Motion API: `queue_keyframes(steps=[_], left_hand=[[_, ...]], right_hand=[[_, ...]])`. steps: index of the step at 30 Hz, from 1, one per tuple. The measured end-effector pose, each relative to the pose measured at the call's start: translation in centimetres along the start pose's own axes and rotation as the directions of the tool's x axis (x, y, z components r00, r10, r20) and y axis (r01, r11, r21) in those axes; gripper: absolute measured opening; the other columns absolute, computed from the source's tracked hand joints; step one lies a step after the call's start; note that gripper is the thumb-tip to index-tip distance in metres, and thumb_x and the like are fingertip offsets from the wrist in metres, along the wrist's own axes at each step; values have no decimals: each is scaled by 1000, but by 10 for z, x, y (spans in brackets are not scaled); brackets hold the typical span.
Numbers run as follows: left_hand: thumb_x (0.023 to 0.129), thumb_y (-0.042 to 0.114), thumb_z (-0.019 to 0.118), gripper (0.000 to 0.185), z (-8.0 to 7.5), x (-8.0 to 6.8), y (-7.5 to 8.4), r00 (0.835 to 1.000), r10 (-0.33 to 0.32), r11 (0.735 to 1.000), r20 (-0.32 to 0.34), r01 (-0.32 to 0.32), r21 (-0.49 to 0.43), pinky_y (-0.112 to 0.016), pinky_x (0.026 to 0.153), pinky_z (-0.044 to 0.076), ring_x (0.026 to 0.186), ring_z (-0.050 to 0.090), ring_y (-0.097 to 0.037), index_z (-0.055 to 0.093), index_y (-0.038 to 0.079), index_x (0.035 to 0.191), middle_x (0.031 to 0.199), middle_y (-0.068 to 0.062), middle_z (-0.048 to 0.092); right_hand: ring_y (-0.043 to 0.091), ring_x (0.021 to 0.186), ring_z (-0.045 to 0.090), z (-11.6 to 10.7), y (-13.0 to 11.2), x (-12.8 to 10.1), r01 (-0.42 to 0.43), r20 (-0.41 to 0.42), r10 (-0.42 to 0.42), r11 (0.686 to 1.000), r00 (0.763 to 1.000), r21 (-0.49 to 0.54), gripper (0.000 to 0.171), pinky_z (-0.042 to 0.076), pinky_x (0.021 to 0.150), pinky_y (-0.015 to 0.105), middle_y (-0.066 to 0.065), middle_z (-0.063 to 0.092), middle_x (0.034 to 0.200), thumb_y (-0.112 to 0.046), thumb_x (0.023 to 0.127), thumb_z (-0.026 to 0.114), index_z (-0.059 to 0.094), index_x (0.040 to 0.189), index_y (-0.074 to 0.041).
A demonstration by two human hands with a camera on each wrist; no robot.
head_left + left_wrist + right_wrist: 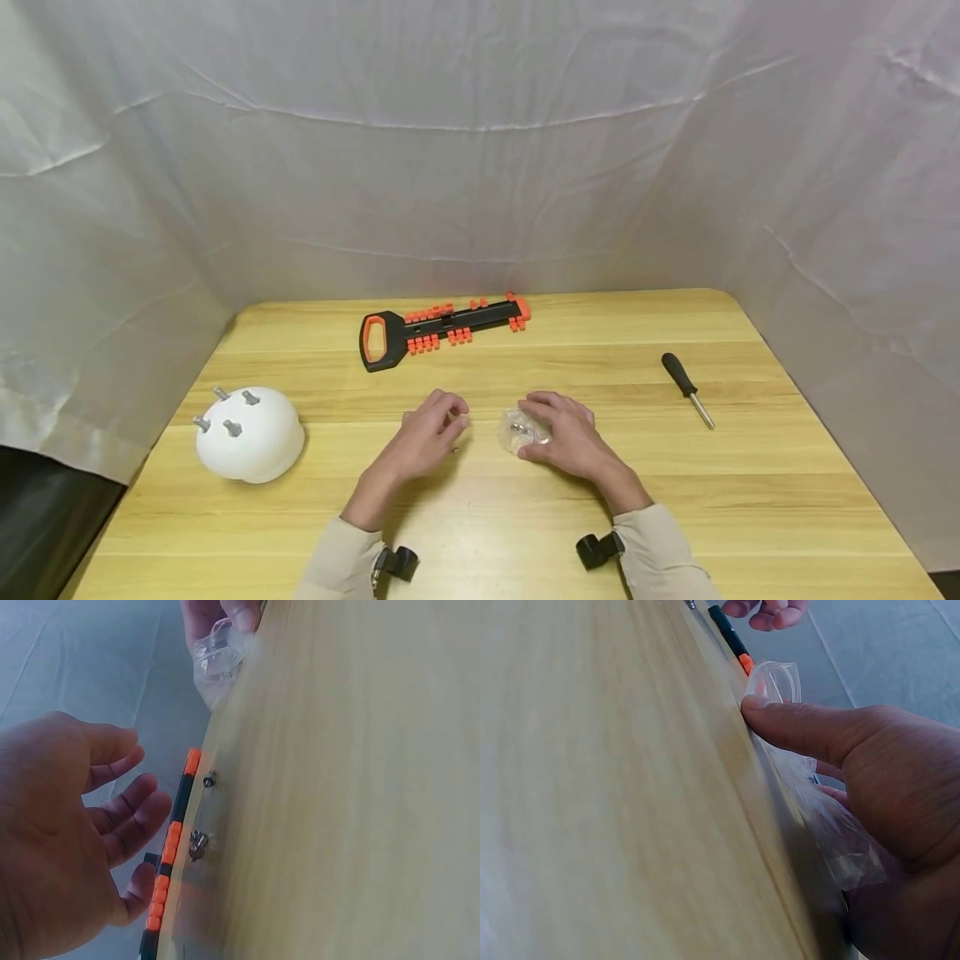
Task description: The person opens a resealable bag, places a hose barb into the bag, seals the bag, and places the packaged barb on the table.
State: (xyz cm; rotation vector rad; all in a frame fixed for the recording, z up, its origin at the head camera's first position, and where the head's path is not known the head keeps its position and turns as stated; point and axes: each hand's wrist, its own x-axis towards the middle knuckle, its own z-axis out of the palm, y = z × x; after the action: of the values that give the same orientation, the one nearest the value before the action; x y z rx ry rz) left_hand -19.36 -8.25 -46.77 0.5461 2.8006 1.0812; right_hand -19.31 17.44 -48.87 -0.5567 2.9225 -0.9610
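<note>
My right hand [566, 435] holds a small clear plastic bag [513, 433] on the table, its thumb and fingers around the near side. Some small metal pieces [519, 427] show inside the bag. In the right wrist view the thumb [802, 724] presses on the bag [836, 840], and the other fingers are mostly hidden. To the left of it, my left hand [423, 435] hovers above the table with loosely bent fingers and nothing visible in them. Close to that hand, the left wrist view shows several small metal screws [198, 844] lying on the tabletop.
Farther back lies a black and orange handled tool [480, 317] with orange clips along its sides. A black-handled screwdriver [679, 374] lies at the right. On the left stands a white rounded object [258, 442] with several grey pegs on top. Grey fabric [480, 183] hangs behind the table.
</note>
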Motion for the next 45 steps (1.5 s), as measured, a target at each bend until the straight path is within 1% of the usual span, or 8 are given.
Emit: queue_keyframes(steps=[9, 18, 23, 26, 31, 34, 39, 45], left_hand=[[100, 26, 54, 13, -7, -9, -12, 999, -46, 999, 10, 46, 17, -38, 82, 28, 85, 52, -8, 59, 18, 108, 99, 8, 55], [97, 26, 58, 4, -12, -18, -20, 997, -75, 996, 19, 75, 43, -35, 77, 28, 83, 48, -9, 60, 23, 95, 92, 9, 54], [95, 24, 62, 4, -14, -21, -23, 996, -79, 996, 35, 77, 53, -42, 82, 33, 88, 48, -11, 63, 24, 91, 91, 10, 55], [94, 24, 64, 4, -15, -23, -24, 995, -85, 994, 44, 82, 68, -46, 83, 33, 90, 48, -11, 66, 24, 90, 88, 12, 56], [92, 26, 66, 6, -15, -25, -24, 995, -85, 993, 61, 79, 92, -39, 77, 28, 90, 48, -11, 68, 20, 91, 86, 14, 57], [90, 23, 68, 4, -16, -27, -23, 994, -82, 993, 65, 76, 87, -38, 76, 26, 90, 47, -12, 68, 19, 91, 87, 13, 57], [88, 21, 70, 4, -16, -28, -23, 994, -98, 990, 51, 92, 108, -39, 77, 26, 92, 48, -13, 67, 24, 89, 89, 11, 57], [87, 24, 72, 8, -17, -28, -25, 991, -128, 985, 25, 124, 123, -42, 80, 28, 92, 48, -14, 66, 23, 92, 90, 8, 57]], right_hand=[[29, 133, 44, 1, 0, 0, 1, 0, -1, 1000, 1000, 5, 69, 25, 106, 58, 3, 52, 141, -36, 73, 83, 58, 134, -16], [29, 133, 44, 1, 0, -1, 1, 3, -1, 1000, 1000, 3, 69, 25, 105, 59, 3, 52, 141, -36, 73, 83, 58, 134, -16], [29, 133, 44, 1, 0, -1, 3, -1, -3, 1000, 1000, 4, 69, 26, 104, 59, 3, 52, 141, -36, 73, 83, 58, 134, -16], [29, 133, 44, 1, 0, -1, 2, 2, -2, 1000, 1000, 1, 69, 25, 105, 58, 3, 52, 141, -36, 73, 83, 58, 134, -17], [29, 134, 42, 1, 1, 1, -9, 12, 9, 1000, 1000, 0, 69, 24, 106, 58, 2, 51, 142, -36, 73, 83, 57, 135, -17], [29, 135, 42, 1, 2, 1, -15, 14, 15, 1000, 1000, 2, 69, 23, 107, 58, 2, 50, 142, -36, 73, 83, 57, 135, -18], [29, 135, 42, 1, 2, 1, -19, 11, 19, 1000, 1000, 7, 70, 23, 107, 57, 2, 50, 142, -35, 72, 84, 58, 135, -18], [29, 135, 42, 2, 1, 1, -22, 12, 22, 1000, 1000, 12, 70, 22, 107, 56, 2, 50, 143, -35, 72, 84, 57, 135, -18]])
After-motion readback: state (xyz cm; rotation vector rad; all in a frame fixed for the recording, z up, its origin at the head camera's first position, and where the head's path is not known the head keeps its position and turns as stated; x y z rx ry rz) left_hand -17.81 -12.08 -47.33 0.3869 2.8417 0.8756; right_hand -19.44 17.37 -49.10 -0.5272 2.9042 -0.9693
